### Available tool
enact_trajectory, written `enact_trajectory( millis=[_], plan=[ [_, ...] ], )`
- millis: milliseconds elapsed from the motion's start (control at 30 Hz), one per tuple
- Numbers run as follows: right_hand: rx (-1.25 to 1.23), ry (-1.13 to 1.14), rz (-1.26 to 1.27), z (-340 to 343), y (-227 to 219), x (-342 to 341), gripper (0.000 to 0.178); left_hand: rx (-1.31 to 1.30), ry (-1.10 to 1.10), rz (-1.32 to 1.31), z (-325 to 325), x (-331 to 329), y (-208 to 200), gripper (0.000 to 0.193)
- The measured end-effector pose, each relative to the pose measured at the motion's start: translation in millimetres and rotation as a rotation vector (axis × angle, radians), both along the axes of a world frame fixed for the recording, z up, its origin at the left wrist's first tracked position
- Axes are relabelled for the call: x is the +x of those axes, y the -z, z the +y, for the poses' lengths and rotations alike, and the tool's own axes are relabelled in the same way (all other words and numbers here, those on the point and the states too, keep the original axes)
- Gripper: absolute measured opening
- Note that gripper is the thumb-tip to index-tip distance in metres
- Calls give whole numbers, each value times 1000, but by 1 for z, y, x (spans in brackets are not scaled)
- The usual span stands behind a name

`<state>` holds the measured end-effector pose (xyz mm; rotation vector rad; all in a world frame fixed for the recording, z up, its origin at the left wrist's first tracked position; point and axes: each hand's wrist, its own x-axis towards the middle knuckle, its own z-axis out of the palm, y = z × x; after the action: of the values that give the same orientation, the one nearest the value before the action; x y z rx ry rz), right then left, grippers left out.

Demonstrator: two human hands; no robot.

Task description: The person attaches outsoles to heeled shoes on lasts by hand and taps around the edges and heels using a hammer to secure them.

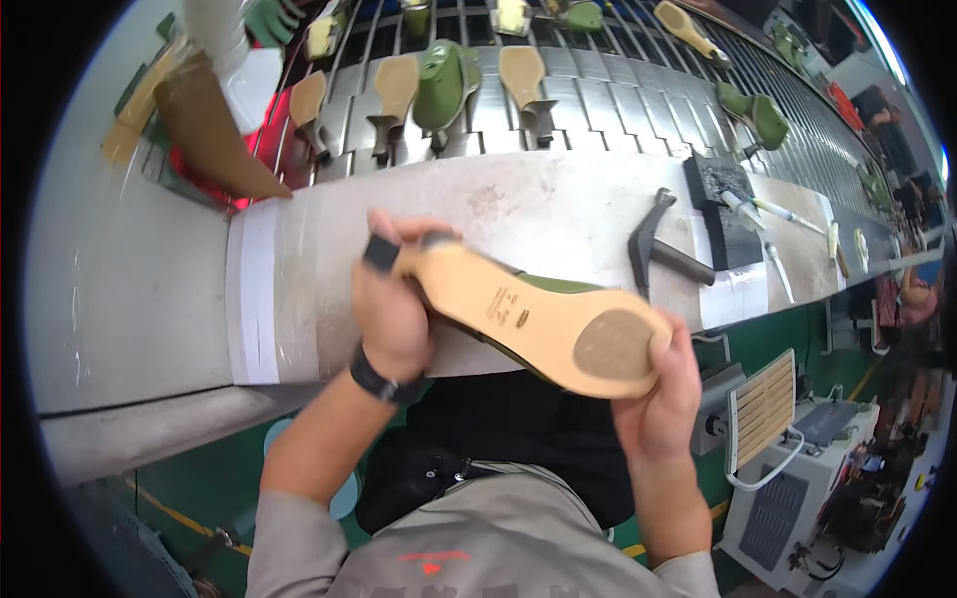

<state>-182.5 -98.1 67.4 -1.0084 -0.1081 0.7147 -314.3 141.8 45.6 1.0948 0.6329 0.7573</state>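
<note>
A green heeled shoe (478, 299) is held above the pale worktable (319, 249), its tan sole turned up and a darker patch under the toe part. Its dark heel tip points left, toward me its upper is mostly hidden behind the sole. My left hand (391, 309), with a dark band on the wrist, wraps around the heel end. At the toe, my right hand (666, 389) grips the edge with the thumb on the sole. A hammer (658, 244) lies on the table beyond my right hand.
Behind the table runs a slatted metal conveyor (608, 110) carrying green shoes (444, 85) and tan soles (523, 80). A black block (723, 209) and a syringe-like tube (743, 207) lie at the right. A brown board (209, 130) stands at left; a machine (797, 478) stands lower right.
</note>
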Motion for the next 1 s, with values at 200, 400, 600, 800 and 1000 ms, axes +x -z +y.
enact_trajectory(
  millis=[200,400,600,800,1000],
  plan=[
    [-477,-371,-1100,23,-6,11,53,445,229,31,66,33,-20,93],
    [-318,-483,-1291,134,-91,15,60,466,262,-75,51,30,-11,93],
    [-224,-405,-1684,126,-86,2,38,450,285,-215,58,24,-3,88],
    [-164,-253,-1779,127,-71,-4,41,554,275,-105,57,23,-8,97],
    [-154,-239,-1719,139,-56,-8,40,580,277,-117,61,21,-7,98]
  ],
)
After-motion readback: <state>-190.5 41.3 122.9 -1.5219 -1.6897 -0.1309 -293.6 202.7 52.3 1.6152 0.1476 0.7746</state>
